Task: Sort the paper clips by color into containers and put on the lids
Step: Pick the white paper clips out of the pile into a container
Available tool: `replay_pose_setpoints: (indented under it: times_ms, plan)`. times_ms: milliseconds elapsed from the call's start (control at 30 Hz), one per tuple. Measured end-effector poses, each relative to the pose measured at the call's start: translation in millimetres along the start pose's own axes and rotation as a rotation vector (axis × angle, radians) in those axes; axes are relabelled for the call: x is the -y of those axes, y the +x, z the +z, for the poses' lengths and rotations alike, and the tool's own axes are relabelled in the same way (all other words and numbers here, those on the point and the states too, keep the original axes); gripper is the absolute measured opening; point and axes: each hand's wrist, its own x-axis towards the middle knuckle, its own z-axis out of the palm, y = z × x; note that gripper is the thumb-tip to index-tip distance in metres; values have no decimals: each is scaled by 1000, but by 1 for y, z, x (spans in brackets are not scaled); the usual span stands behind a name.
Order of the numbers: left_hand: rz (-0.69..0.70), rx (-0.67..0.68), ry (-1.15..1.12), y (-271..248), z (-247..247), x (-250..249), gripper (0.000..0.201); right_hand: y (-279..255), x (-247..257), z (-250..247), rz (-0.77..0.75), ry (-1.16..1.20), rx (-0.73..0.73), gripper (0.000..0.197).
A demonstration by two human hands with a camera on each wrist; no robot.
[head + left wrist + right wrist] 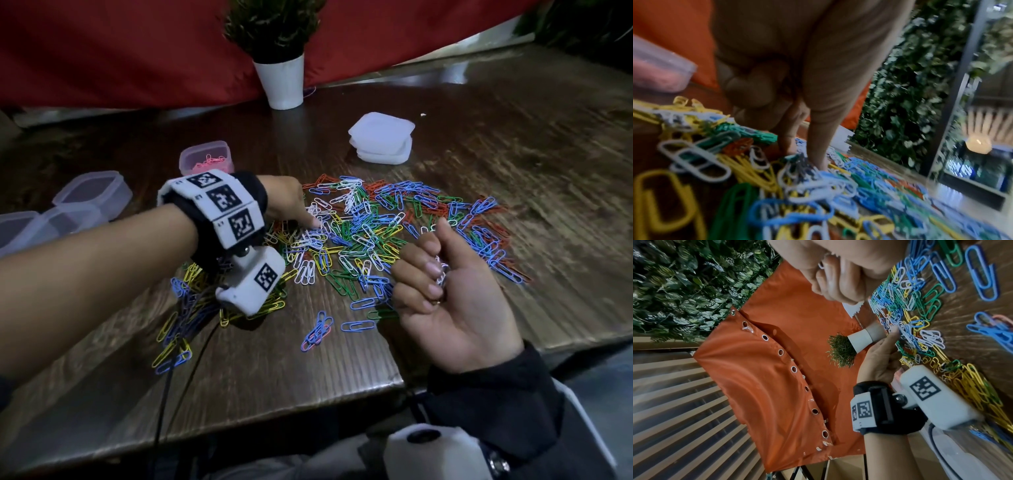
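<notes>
1. Heap of mixed paper clips point(376, 233) spread across middle of wooden table point(513, 154): blue, green, yellow, red, white tangled together.
2. Left hand point(287, 202) reaches into heap's near-left part, thumb and forefinger tips down among white clips point(317, 229). Left wrist view shows the two fingers point(818, 146) converging on a white clump; remaining fingers curled under. Whether a clip is actually pinched, cannot tell.
3. Right hand point(455, 294) hovers palm-up at heap's near-right edge, fingers curled round a small bunch of white clips point(442, 274).
4. Pink tub point(205, 159), holding pink clips, sits just beyond left wrist. Clear empty tubs point(92, 192) far left; stack of white lids point(382, 137) beyond the heap, right.
5. Only right wrist view shows the left hand's forefinger tip touching the white clips from the side, potted plant point(844, 348) behind. Only head view shows tubs and lids together.
</notes>
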Motion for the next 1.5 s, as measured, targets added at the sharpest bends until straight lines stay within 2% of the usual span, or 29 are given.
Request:
replay_pose_setpoints:
  times_ms: [100, 233, 467, 567, 733, 800, 967, 1133, 1200, 1300, 1367, 1433, 1500]
  plan:
    - [-19, 78, -193, 2, -3, 7, 30, 0, 1, -2, 0, -8, 7, 44]
    - [-10, 79, -387, -4, -7, 13, 11, 1, 1, -3, -10, -9, 10, 38]
    - [79, 114, -759, -23, -18, 27, 11, 10, -10, 1, -9, -19, -53, 30]
    - [90, 109, -766, -32, -18, 25, 12, 16, -18, 4, 12, -18, -75, 36]
    - [71, 13, -671, -34, -15, 30, 8, 15, -26, 7, 28, -22, -61, 37]
    - [85, -17, -707, -33, -14, 29, 7, 15, -26, 6, 34, 6, -67, 36]
    - [72, -77, -819, -27, -10, 24, 19, 14, -24, 4, 52, 53, -62, 35]
    - [167, -151, -748, -22, -7, 30, 23, 12, -25, 2, 31, 33, -58, 30]
    - [145, -94, -869, -21, -6, 30, 26, 12, -25, 2, 26, 40, -49, 23]
    - [140, 161, -1174, -18, -6, 31, 30, 13, -25, 0, 33, 42, -58, 27]
    - [125, 268, -1356, -18, -7, 33, 28, 13, -24, 0, 41, 42, -60, 28]
    - [83, 297, -1414, -15, -8, 31, 24, 12, -23, 2, 44, 50, -48, 21]
    - [5, 210, -1243, -8, -10, 27, 35, 11, -22, 2, 46, 52, -36, 19]
